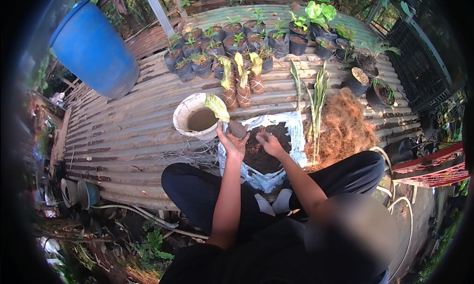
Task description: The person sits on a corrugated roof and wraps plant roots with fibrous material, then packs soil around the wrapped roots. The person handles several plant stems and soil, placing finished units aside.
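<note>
My left hand [233, 144] grips a ball of dark, wet soil [237, 129] from below. A yellow-green variegated leaf [217, 108] rises from the ball and leans left over the rim of a whitish bucket [180, 117] of murky water. Just right of the ball, my right hand [269, 143] hovers over dark soil [264, 161] with fingers curled; whether a pinch of soil is between them I cannot tell. The soil lies on an opened white plastic sack [298, 130] before my crossed legs.
Beyond the bucket stand several string-bound fibre bundles [243, 95] with leafy tops. Right of the sack are loose snake plant leaves [317, 102] and coconut fibre [344, 125]. Loose string [189, 154] lies left. Potted seedlings [235, 43] and a blue barrel [94, 49] stand on the corrugated sheet [122, 136].
</note>
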Tool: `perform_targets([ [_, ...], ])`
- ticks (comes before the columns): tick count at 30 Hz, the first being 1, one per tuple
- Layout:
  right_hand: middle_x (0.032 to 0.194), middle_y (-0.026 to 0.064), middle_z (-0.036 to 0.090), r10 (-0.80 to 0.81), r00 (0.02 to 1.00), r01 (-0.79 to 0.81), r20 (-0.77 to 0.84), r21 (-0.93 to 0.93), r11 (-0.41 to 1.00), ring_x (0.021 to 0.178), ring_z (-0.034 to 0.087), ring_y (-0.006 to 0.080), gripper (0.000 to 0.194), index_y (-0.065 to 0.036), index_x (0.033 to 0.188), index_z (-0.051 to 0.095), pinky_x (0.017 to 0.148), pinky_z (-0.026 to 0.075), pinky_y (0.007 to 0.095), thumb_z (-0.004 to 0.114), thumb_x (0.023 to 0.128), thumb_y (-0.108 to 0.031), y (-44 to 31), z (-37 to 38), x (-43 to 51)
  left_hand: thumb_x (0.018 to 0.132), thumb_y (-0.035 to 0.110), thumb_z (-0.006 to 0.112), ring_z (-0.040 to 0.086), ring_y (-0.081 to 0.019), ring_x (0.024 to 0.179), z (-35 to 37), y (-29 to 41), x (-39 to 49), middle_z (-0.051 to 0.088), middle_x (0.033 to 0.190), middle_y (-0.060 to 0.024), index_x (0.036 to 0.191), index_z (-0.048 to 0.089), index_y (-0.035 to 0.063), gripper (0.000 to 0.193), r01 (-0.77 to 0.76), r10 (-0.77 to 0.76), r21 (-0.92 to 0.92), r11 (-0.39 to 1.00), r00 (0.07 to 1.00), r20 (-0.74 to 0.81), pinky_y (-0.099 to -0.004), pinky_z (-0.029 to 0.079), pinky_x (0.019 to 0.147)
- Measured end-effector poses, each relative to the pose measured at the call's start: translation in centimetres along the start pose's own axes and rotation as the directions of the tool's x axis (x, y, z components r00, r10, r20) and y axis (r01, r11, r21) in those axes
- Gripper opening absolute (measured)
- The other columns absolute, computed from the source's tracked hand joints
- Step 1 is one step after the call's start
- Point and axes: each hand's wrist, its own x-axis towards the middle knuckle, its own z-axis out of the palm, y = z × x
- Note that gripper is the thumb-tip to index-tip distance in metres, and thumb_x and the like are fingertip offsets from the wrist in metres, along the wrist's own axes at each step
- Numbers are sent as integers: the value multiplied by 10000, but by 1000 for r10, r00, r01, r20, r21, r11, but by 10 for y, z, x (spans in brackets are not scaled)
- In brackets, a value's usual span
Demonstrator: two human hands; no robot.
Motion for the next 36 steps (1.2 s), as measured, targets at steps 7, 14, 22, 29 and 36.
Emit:
perform_targets([
  [7, 1283, 107, 584, -79, 925, -121, 371, 485, 866, 1212, 532, 181, 546, -20, 1384, 437, 1003, 429, 317, 656, 936, -243, -80, 2, -23, 819, 713, 498, 558, -345, 1087, -20, -6, 21, 540, 1174, -102, 1229, 497, 84, 751, -135, 134, -201, 970, 991, -17, -438, 431, 950],
  [14, 1023, 41, 660, -95, 966, 0, 241, 370, 929, 939, 606, 133, 323, -12, 1119, 619, 880, 503, 304, 725, 815, 21, -63, 8, -11, 812, 703, 510, 529, -357, 1132, -1, -3, 5, 511, 1231, -118, 1291, 460, 74, 791, -98, 97, -190, 977, 995, -16, -477, 404, 1000],
  [22, 881, 53, 677, -4, 1000, -5, 28, 329, 944, 785, 649, 130, 232, -9, 990, 653, 744, 535, 278, 744, 784, 44, -53, -47, -6, 802, 700, 528, 520, -362, 1156, -8, -8, 10, 494, 1266, -119, 1337, 422, 78, 828, -115, 116, -121, 986, 993, 1, -490, 384, 1029],
  [29, 918, 138, 731, 84, 982, -101, -167, -92, 991, 822, 678, 158, 267, -11, 1041, 662, 747, 548, 296, 572, 817, 104, -69, -176, -19, 814, 681, 522, 531, -350, 1131, -2, -28, 10, 504, 1216, -116, 1291, 440, 67, 782, -51, 51, -28, 998, 998, 28, -511, 408, 1018],
  [36, 1006, 193, 706, -90, 650, -521, -755, -528, 671, 892, 681, 309, 366, -94, 1088, 667, 833, 548, 427, 772, 768, -237, -93, -272, -60, 825, 669, 512, 546, -325, 1074, 20, -43, -9, 533, 1150, -122, 1250, 467, 53, 750, 119, -118, -1, 993, 985, 122, -513, 441, 984],
])
